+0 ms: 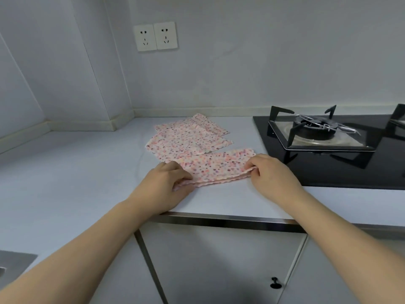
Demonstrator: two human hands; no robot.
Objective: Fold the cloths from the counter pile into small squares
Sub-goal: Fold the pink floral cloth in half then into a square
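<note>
A pink speckled cloth [219, 166] lies folded into a long strip on the white counter [76, 167], near its front edge. My left hand [166, 183] pinches the strip's left end. At the right end, my right hand [271, 174] pinches the doubled layers. Behind the strip a pile of matching pink speckled cloths [188, 137] lies flat and overlapping, partly under the strip's far edge.
A black gas hob [328, 150] with a burner and pan supports sits just right of the cloths. Two wall sockets [155, 37] are on the back wall. A sink corner [13, 266] shows at lower left. Cabinet doors with a black knob [275, 283] are below.
</note>
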